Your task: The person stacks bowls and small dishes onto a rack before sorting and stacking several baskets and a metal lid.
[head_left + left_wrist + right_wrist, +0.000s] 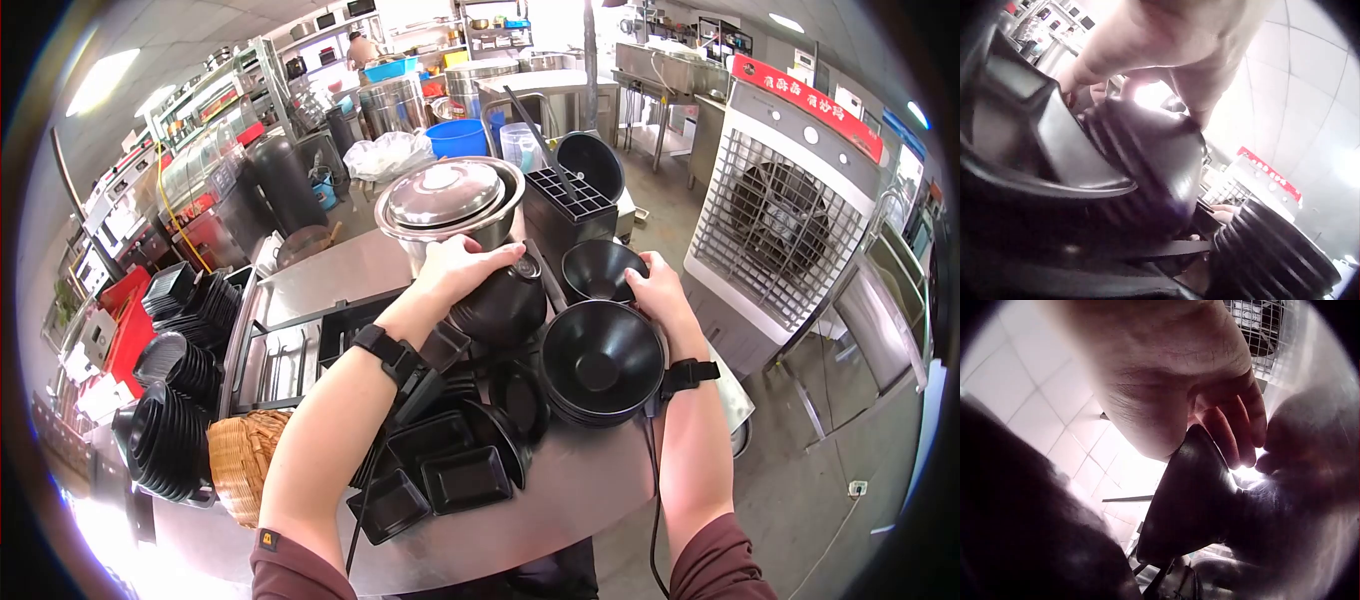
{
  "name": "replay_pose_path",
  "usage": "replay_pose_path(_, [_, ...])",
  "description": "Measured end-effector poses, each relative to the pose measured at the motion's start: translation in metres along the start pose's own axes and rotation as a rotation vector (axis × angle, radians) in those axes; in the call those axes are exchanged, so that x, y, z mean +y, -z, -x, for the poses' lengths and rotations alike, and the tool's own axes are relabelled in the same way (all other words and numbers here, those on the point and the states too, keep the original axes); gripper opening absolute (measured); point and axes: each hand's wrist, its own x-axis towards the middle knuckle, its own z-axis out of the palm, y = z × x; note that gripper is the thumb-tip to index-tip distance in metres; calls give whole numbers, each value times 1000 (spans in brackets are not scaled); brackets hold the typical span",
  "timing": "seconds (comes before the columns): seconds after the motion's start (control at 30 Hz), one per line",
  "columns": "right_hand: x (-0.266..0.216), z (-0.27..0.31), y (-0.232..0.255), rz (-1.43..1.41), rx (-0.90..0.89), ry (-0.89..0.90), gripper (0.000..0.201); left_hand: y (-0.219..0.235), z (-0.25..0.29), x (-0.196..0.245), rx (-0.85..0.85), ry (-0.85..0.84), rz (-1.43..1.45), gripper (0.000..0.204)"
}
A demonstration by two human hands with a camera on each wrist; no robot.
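Observation:
My left hand grips an upside-down stack of black bowls, thumb beside the round base. In the left wrist view, ridged rims of this stack show under the spread fingers. With my right hand I pinch the rim of a black bowl, mouth up; the right wrist view shows thumb on one side of this bowl and fingers on the other. Just nearer to me stands a stack of wider black bowls, open side up. Rectangular black dishes lie below my left forearm.
A steel pot with a lid stands behind my left hand. Beyond the bowls is a black gridded holder. Stacked black dishes and a wicker basket line the left side. An air cooler stands right of the steel table.

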Motion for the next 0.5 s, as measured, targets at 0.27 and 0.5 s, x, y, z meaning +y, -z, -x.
replay_pose_path(0.27, [-1,0,0,-20,-25,-24,53,-2,-2,-2,-215,55,113,94])
replay_pose_path(0.5, [-2,3,1,-20,3,-13,57,3,35,19,50,-256,-219,85])
